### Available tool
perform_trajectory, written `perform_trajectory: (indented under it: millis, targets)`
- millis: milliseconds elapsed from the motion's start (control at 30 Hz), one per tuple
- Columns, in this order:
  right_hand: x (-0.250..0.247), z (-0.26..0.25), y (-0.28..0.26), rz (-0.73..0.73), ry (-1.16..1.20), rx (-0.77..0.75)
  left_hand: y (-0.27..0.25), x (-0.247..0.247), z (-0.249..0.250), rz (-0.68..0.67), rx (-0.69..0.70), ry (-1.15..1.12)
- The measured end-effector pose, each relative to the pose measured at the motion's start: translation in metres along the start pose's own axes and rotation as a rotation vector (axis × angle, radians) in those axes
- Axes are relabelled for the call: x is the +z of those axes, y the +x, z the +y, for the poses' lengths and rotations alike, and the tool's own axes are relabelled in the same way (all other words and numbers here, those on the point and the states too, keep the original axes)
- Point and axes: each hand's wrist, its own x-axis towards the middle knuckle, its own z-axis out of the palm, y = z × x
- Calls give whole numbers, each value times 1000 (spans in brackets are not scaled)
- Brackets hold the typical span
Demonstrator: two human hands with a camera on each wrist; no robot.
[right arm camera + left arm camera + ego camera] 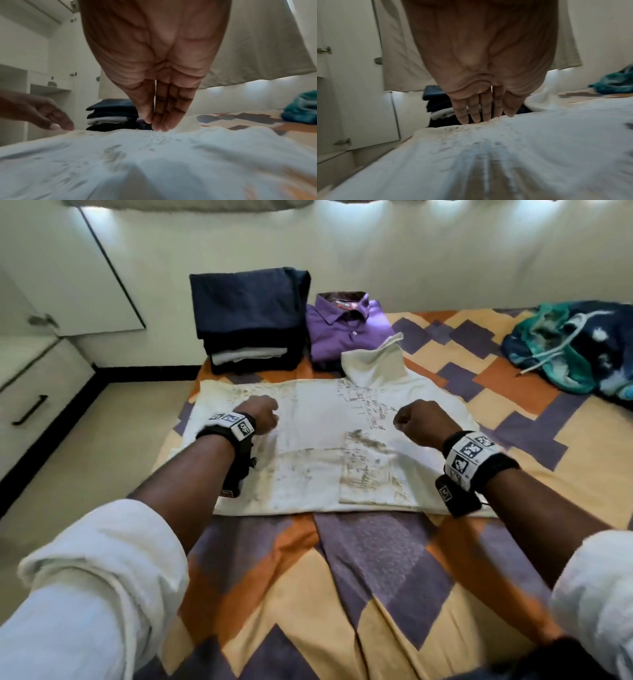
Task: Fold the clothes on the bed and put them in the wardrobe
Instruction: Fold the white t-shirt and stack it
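Observation:
A white printed shirt (322,446) lies flat across the bed (342,577), partly folded, with one sleeve sticking out at the far side. My left hand (260,414) hovers over its far left part and my right hand (416,421) over its far right part. In the left wrist view the left hand's (481,117) fingers point straight down, tips at the shirt's (505,155) far edge. In the right wrist view the right hand's (159,125) straight fingers touch the shirt (154,162). Neither hand grips the cloth.
A stack of dark folded clothes (246,316) and a folded purple shirt (346,326) sit at the bed's far end. A crumpled teal and blue garment (575,347) lies at the right. A white cabinet with a drawer (34,392) and white doors (102,268) stand on the left.

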Motion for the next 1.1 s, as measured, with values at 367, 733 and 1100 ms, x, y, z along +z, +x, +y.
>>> perform_trajectory:
  millis: [367,733,1100]
  targets:
    - [70,-58,174,-13,-290,-243,86,0,-123,312,22,57]
    - [70,-60,252,-127,-677,-196,130,-11,-148,179,-93,115]
    - [11,-61,162,91,-557,-365,58,-38,-150,282,-110,1]
